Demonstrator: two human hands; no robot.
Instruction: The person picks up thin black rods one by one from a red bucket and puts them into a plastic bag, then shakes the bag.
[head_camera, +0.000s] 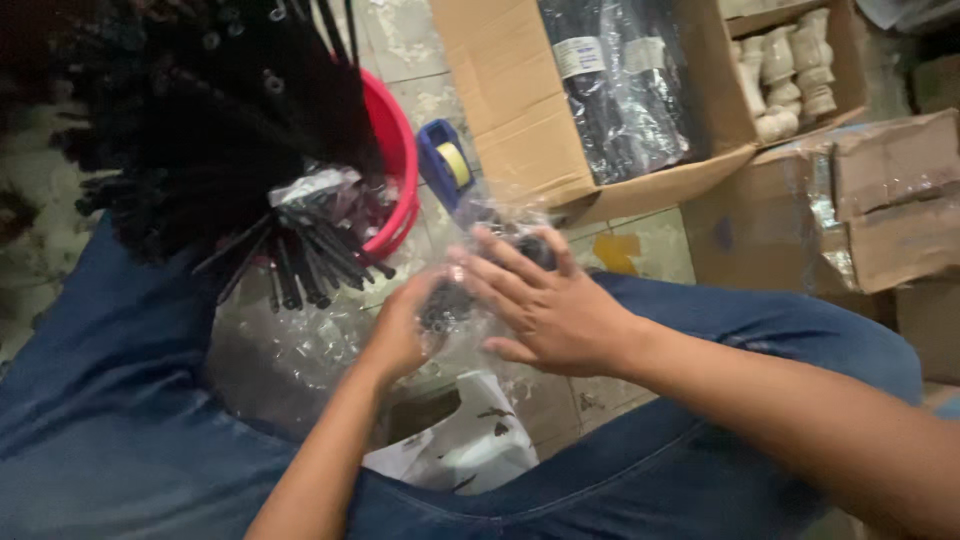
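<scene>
My left hand (400, 335) grips a clear plastic bag (470, 300) that holds small black parts. My right hand (545, 300) lies flat on top of the same bag, fingers spread, pressing it between my knees. To the left, a bundle of black rod-like parts (310, 260) sticks out of a red basin (395, 150) piled with more black pieces. A blue tape dispenser (447, 165) stands just behind the bag.
An open cardboard box (520, 110) with bagged black goods stands at the back. Another box holds pale turned pieces (790, 70). Taped cartons (880, 200) sit at the right. A white plastic bag (470, 445) lies between my blue-jeaned legs.
</scene>
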